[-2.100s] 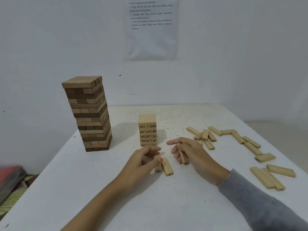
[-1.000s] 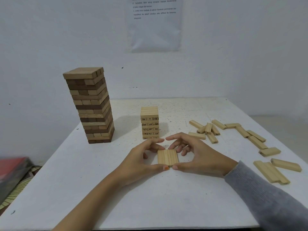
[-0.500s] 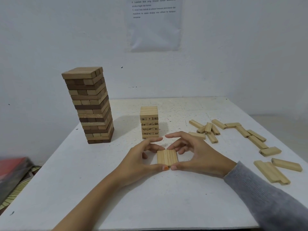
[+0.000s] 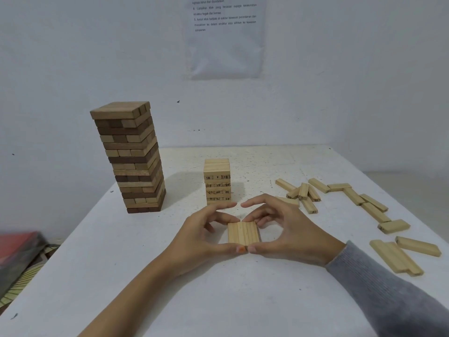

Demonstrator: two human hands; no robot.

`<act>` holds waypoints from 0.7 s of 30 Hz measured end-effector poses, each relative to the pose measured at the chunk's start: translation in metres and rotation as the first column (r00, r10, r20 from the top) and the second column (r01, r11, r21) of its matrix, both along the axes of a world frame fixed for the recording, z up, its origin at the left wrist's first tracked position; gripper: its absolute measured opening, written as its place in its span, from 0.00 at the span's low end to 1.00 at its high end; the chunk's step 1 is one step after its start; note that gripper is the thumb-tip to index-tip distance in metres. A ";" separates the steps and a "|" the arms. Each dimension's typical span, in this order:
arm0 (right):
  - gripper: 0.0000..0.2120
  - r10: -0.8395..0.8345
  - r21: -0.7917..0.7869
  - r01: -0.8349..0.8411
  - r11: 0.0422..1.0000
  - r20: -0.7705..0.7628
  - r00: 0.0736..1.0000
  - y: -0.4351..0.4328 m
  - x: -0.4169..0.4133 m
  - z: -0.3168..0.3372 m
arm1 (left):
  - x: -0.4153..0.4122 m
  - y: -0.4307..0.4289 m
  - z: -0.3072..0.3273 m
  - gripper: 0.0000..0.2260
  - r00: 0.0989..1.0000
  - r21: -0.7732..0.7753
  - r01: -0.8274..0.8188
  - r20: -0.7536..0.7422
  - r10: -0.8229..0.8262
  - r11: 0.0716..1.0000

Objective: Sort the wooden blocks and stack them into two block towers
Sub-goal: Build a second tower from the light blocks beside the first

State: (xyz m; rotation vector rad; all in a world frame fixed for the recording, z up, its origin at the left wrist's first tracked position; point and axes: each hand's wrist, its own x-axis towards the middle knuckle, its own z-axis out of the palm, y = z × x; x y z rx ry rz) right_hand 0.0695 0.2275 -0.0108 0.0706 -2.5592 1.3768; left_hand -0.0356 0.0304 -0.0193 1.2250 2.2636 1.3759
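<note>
Three pale wooden blocks lie side by side as a flat row (image 4: pixel 243 233) on the white table (image 4: pixel 218 300). My left hand (image 4: pixel 204 235) and my right hand (image 4: pixel 289 233) hold the row from both sides, thumbs at its near end, fingers curled at its far end. Just behind stands a short tower of pale numbered blocks (image 4: pixel 217 181). A tall tower of mixed dark and light blocks (image 4: pixel 132 159) stands at the left.
Several loose pale blocks (image 4: pixel 340 195) lie scattered on the right of the table, with a few more near the right edge (image 4: pixel 401 254). A red object (image 4: pixel 17 251) sits below the table's left edge. A printed sheet (image 4: pixel 224 35) hangs on the wall.
Two seconds ago my hands were gathering separate blocks. Now the three blocks are squared into one flat row, and my fingers have closed in around it.
</note>
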 end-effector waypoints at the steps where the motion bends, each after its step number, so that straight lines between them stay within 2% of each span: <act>1: 0.32 -0.002 -0.007 0.002 1.000 -0.012 1.000 0.000 0.001 0.002 | 0.000 0.000 0.002 0.32 1.000 0.013 0.001 -0.006 -0.001 1.000; 7: 0.30 0.015 0.026 -0.013 1.000 -0.090 0.996 -0.001 0.000 0.016 | -0.001 -0.003 0.014 0.33 0.998 0.066 0.004 -0.055 0.000 0.998; 14: 0.29 0.059 0.055 -0.049 0.997 -0.193 0.979 0.000 -0.007 0.050 | -0.003 -0.006 0.050 0.33 0.979 0.132 0.037 -0.206 -0.010 0.991; 21: 0.29 0.085 0.072 -0.069 0.995 -0.264 0.961 0.002 -0.043 0.093 | -0.042 -0.002 0.096 0.34 0.950 0.144 0.072 -0.311 -0.024 0.987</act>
